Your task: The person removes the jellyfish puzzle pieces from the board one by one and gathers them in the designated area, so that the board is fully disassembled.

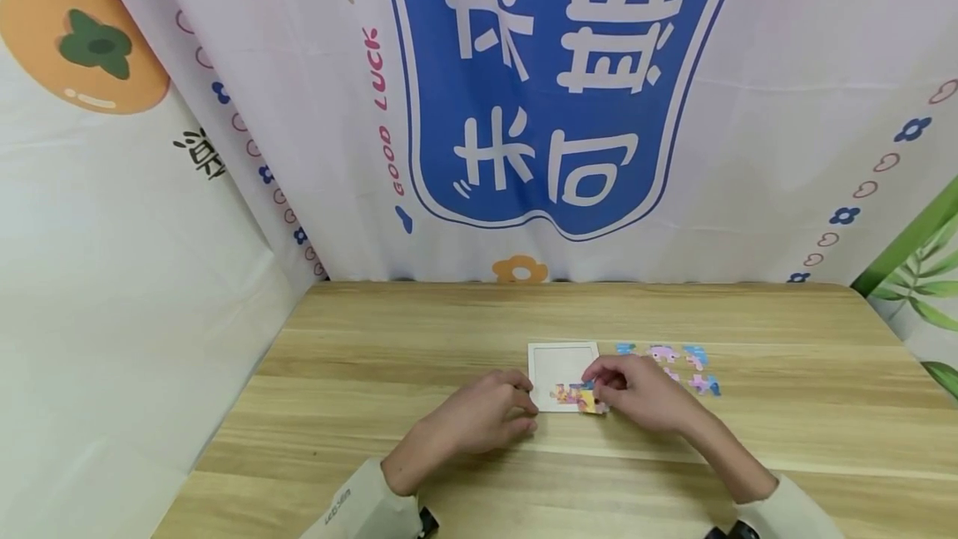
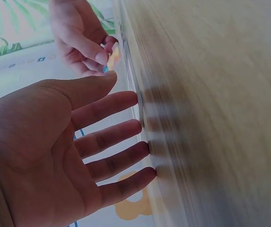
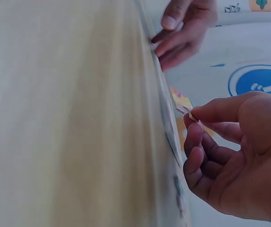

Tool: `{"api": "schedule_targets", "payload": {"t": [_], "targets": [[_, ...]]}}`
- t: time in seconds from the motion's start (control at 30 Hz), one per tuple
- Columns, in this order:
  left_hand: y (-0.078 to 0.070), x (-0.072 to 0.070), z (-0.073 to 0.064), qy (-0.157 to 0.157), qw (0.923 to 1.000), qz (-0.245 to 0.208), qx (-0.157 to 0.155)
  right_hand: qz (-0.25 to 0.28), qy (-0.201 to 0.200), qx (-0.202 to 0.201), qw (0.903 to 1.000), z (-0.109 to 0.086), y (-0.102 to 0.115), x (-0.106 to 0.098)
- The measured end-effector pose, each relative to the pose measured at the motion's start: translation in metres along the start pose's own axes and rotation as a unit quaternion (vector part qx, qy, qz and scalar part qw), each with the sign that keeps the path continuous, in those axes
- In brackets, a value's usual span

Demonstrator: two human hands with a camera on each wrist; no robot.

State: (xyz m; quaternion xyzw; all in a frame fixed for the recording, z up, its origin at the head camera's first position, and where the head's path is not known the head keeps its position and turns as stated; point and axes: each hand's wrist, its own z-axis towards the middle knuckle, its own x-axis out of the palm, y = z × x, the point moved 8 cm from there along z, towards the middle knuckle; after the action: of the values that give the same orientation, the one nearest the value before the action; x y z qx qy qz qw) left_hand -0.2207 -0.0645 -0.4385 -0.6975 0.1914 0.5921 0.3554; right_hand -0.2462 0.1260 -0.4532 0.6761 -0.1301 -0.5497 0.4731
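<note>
A white puzzle frame [image 1: 554, 363] lies flat on the wooden table. My right hand [image 1: 645, 392] pinches a colourful puzzle piece [image 3: 181, 100] between thumb and forefinger, over the frame's lower right corner. Part of that piece is covered by the fingers in the head view. Joined or close to it, yellow and pink puzzle pieces [image 1: 566, 393] sit in the lower part of the frame. At the frame's left edge rests my left hand [image 1: 490, 410]; its fingers [image 2: 111, 132] are extended and spread, with the tips at the frame and table.
Several loose puzzle pieces [image 1: 702, 383] in pink and blue lie right of the frame, partly behind the right hand. The wooden table [image 1: 374, 348] ends at a printed cloth [image 1: 748, 148] hanging behind it. More white cloth [image 1: 112, 273] hangs on the left.
</note>
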Motion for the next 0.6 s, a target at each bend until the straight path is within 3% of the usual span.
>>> {"api": "schedule_targets", "payload": {"t": [0.33,0.6], "targets": [[0.0,0.001,-0.001,0.001,1.0,0.004,-0.004,-0.027,-0.028,0.01,0.9992,-0.021,-0.011,-0.027],[0.001,0.001,-0.001,0.004,0.9999,0.004,-0.009,-0.026,-0.019,0.017,0.9993,-0.038,-0.027,-0.038]]}}
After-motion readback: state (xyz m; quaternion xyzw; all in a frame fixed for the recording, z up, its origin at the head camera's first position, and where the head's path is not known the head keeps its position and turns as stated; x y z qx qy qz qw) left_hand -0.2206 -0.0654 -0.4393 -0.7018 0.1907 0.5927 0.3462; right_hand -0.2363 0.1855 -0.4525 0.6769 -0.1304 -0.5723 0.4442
